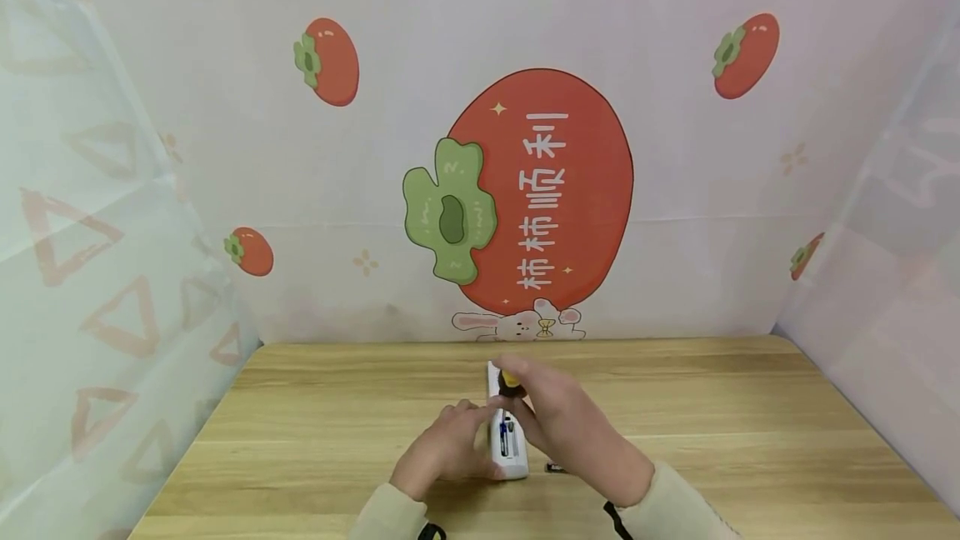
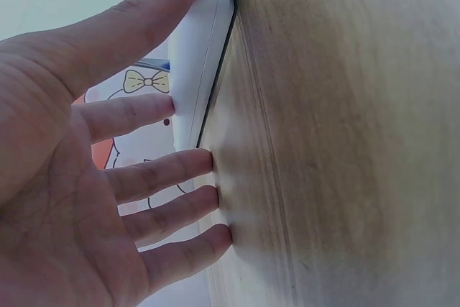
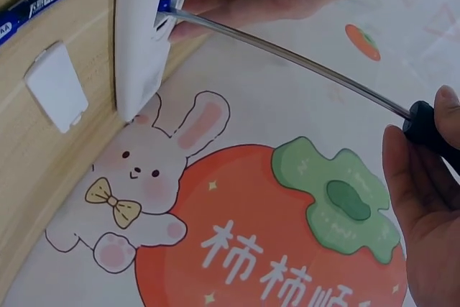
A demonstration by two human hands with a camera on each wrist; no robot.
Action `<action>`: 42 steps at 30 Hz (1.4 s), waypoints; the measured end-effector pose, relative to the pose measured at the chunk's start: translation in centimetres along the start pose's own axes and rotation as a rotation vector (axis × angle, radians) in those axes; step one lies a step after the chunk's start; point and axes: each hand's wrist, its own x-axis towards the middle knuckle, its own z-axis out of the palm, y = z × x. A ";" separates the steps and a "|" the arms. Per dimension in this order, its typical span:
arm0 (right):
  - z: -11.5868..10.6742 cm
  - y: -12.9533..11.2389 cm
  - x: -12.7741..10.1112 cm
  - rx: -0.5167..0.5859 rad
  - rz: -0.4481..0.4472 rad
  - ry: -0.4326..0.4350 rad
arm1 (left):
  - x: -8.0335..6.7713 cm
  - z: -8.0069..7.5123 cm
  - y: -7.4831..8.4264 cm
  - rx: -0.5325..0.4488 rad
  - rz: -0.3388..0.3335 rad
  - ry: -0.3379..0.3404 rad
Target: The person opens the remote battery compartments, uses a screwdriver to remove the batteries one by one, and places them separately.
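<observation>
A white remote control (image 3: 140,41) is set lengthwise on the bench (image 1: 337,415), between two hands, with its battery compartment uncovered. One blue battery (image 1: 504,442) is seated in the compartment, and the tip of a screwdriver (image 3: 345,84) is placed at the battery's end. The screwdriver's dark and yellow handle is gripped by the curled fingers of the right hand (image 1: 562,419). The remote is touched along its side by the thumb and index finger of the left hand (image 1: 447,444), whose fingers are held straight and spread wide. To the right of the remote, a loose battery (image 3: 39,6) and a small white cover (image 3: 59,88) are laid on the bench. Behind, a pale backdrop (image 1: 375,148) is printed with red persimmons and a white rabbit (image 3: 136,170).
</observation>
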 end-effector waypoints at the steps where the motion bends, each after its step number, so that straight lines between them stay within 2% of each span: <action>1: 0.0 0.1 0.1 0.004 0.012 0.003 | 0.0 0.0 0.0 0.004 -0.004 -0.002; 13: -0.5 1.6 -0.1 -0.025 0.213 0.054 | 0.0 -0.2 0.3 0.018 -0.016 0.000; 17: -0.6 1.8 0.0 -0.005 0.210 0.053 | -0.1 -0.1 0.2 0.027 -0.007 0.007; 29: -0.6 1.6 1.1 0.061 0.109 -0.030 | 0.1 -0.2 0.3 0.013 -0.031 -0.013; 42: -0.3 2.4 2.6 0.110 0.284 -0.133 | 0.0 -0.1 0.2 -0.003 -0.026 -0.001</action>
